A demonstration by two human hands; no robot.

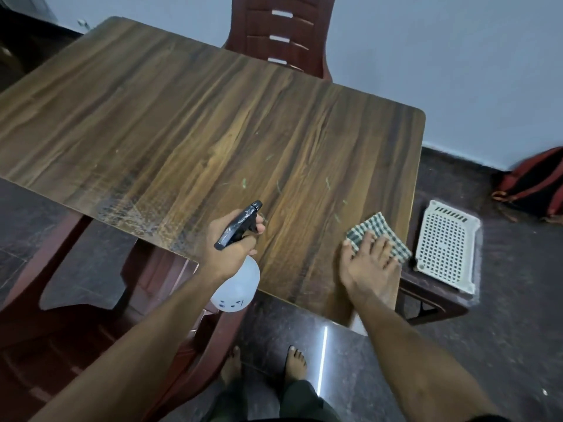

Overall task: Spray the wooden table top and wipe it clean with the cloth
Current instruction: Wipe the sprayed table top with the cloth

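Left hand [231, 248] fingers grasp spray bottle [236, 287], lower centre; right hand [370, 266] fingers released, flat on cloth [376, 231]. Tabletop [198, 123] part-wetted: spraying step; wiping likely next.

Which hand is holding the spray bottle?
The left hand grips the spray bottle by its black trigger head. The right hand lies flat, pressing the checked cloth onto the wooden table.

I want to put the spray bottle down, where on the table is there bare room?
Almost all of the table is bare: the whole stretch from the far chair down to the left hand holding the spray bottle. Only the near right corner is taken, where the right hand lies flat on the cloth.
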